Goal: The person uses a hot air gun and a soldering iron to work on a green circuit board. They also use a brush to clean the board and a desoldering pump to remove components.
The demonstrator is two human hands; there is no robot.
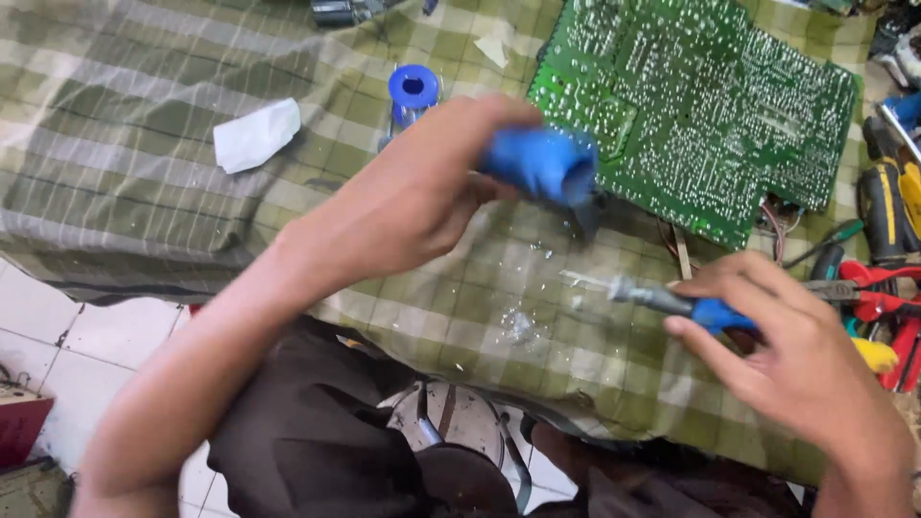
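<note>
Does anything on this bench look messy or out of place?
Yes. Small silvery specks and blobs are scattered over the checked cloth between the left hand and right hand. A crumpled white paper scrap also lies loose on the cloth.

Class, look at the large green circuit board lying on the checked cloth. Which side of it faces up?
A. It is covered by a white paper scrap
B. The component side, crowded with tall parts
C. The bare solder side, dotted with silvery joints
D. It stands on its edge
C: the large green circuit board lies flat on the checked cloth, showing rows of small silvery solder joints and no tall parts.
</note>
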